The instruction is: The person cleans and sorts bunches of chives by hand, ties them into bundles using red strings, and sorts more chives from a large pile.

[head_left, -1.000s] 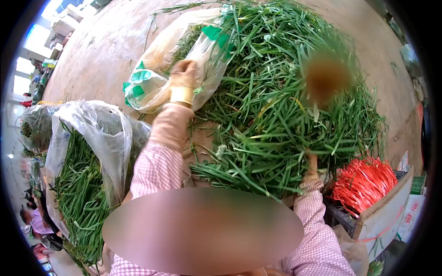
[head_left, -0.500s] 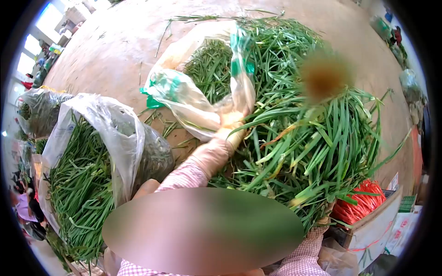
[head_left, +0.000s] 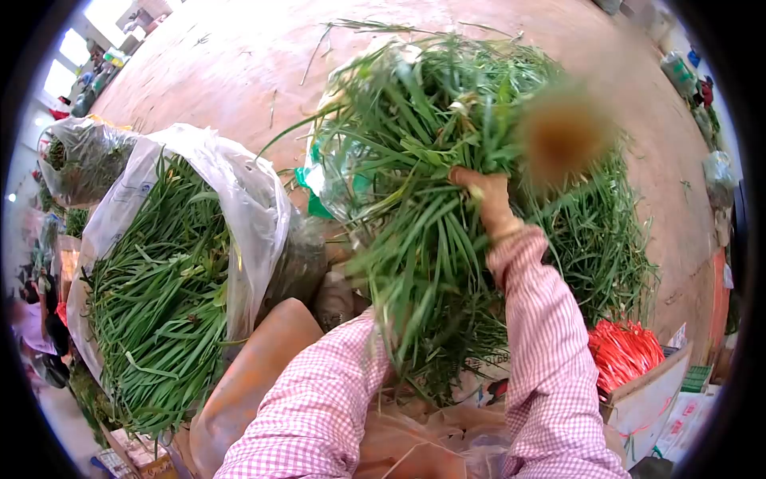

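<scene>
A big loose bunch of garlic chives, long flat green leaves, hangs from my right hand. The fingers are closed around its middle, and the leaf ends droop towards me. My left forearm in a checked sleeve reaches up under the bunch; the leaves hide that hand. Behind the bunch, a clear plastic bag with green patches is mostly covered. More chives lie heaped to the right of my right hand.
At left stands a white plastic bag full of chives. A carton with red ties sits at right. Loose leaves lie on the floor. A person in a purple top is at the far left edge.
My right hand has come up and left, lifting a bunch across the front of the plastic bag. My left hand has drawn back from that bag's edge and is now behind leaves.
</scene>
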The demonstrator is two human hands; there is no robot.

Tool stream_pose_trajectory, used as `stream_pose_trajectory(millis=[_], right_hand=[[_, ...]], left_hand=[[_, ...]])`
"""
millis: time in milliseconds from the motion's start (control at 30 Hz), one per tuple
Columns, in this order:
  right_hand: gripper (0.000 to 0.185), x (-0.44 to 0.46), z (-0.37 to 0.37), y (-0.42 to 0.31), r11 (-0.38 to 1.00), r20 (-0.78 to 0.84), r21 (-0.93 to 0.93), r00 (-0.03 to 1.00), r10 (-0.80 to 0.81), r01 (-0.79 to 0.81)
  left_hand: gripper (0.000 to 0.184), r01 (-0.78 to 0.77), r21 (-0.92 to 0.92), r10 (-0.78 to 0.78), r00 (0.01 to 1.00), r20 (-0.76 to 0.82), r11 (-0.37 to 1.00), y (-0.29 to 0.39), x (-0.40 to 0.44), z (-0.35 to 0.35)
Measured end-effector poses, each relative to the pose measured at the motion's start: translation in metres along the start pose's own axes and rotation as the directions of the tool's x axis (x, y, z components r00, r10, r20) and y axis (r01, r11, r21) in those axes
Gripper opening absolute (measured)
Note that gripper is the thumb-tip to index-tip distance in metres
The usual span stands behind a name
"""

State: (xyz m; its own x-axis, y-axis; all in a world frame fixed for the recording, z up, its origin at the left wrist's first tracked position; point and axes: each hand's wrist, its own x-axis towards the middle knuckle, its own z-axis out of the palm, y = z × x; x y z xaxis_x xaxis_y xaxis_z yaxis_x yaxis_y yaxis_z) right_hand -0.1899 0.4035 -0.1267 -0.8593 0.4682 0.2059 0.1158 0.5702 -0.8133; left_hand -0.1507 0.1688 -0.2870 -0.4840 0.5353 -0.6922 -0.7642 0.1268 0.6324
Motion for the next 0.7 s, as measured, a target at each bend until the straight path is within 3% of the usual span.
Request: stream_pose_trajectory(millis=[33,67,100,133,167,233,267,300,333,367,433,467,500,567,600,633,700], right_hand=[[0.027,0.016,0.01,-0.003,0.951,-0.068,0.217,0.969,0.239,-0.22],[0.031,0.022,0.011,0.0,0.88,-0.023,0.359,0.94,0.34,-0.309],[0.037,0.028,0.01,0.008,0.781,0.035,0.487,0.902,0.43,-0.392],[0.042,0.037,0.015,0.032,0.786,0.05,0.485,0.91,0.412,-0.383],[0.044,0.041,0.018,0.039,0.827,-0.064,0.413,0.894,0.444,-0.381],[0.047,0.044,0.007,0.023,0.805,0.078,0.436,0.908,0.412,-0.403],[0.046,0.044,0.002,0.019,0.847,0.037,0.387,0.924,0.381,-0.364],[0.044,0.048,0.006,0.023,0.829,0.031,0.406,0.913,0.407,-0.383],[0.042,0.044,0.004,0.028,0.867,-0.027,0.367,0.928,0.371,-0.336],[0.04,0.038,-0.001,0.01,0.901,-0.082,0.322,0.94,0.332,-0.291],[0.039,0.039,-0.008,0.019,0.87,0.01,0.364,0.936,0.352,-0.331],[0.038,0.039,-0.011,0.023,0.835,0.1,0.407,0.927,0.362,-0.37],[0.038,0.038,-0.013,0.023,0.834,0.098,0.408,0.926,0.365,-0.372],[0.036,0.038,-0.019,0.021,0.808,0.123,0.417,0.907,0.404,-0.416],[0.035,0.037,-0.02,0.022,0.804,0.12,0.419,0.904,0.411,-0.422],[0.035,0.038,-0.021,0.025,0.805,0.109,0.421,0.904,0.413,-0.419],[0.035,0.04,-0.02,0.02,0.863,0.024,0.319,0.913,0.406,-0.392]], left_hand=[[0.015,-0.092,-0.328,0.06,0.993,-0.106,0.94,-0.005,0.006,-0.011],[0.014,-0.249,-0.565,0.139,0.963,-0.231,0.787,-0.003,0.012,-0.022],[0.014,-0.431,-0.688,0.236,0.901,-0.364,0.583,0.006,0.022,-0.031],[0.014,-0.581,-0.696,0.322,0.814,-0.484,0.422,0.018,0.035,-0.042],[0.014,-0.689,-0.609,0.379,0.724,-0.576,0.393,0.035,0.046,-0.053],[0.014,-0.819,-0.305,0.471,0.54,-0.697,0.486,0.069,0.064,-0.07],[0.017,-0.738,-0.005,0.516,0.477,-0.711,0.675,0.082,0.065,-0.068],[0.031,-0.502,0.332,0.558,0.412,-0.72,0.799,0.097,0.067,-0.066],[0.047,-0.215,0.557,0.597,0.344,-0.725,0.802,0.111,0.068,-0.064],[0.071,0.054,0.702,0.677,0.221,-0.702,0.71,0.12,0.064,-0.058],[0.087,0.285,0.616,0.609,0.124,-0.783,0.734,0.132,0.073,-0.07],[0.097,0.281,0.584,0.582,0.101,-0.807,0.761,0.123,0.11,-0.104],[0.098,0.272,0.44,0.374,0.264,-0.889,0.856,0.143,0.096,-0.1],[0.09,0.147,0.264,0.181,0.421,-0.889,0.953,0.169,0.068,-0.087],[0.078,-0.164,-0.43,-0.095,0.849,-0.52,0.888,0.173,0.075,-0.102],[0.078,-0.161,-0.424,-0.09,0.853,-0.514,0.891,0.176,0.09,-0.107],[0.05,-0.281,-0.249,-0.011,0.644,-0.765,0.927,0.193,0.09,-0.1]])
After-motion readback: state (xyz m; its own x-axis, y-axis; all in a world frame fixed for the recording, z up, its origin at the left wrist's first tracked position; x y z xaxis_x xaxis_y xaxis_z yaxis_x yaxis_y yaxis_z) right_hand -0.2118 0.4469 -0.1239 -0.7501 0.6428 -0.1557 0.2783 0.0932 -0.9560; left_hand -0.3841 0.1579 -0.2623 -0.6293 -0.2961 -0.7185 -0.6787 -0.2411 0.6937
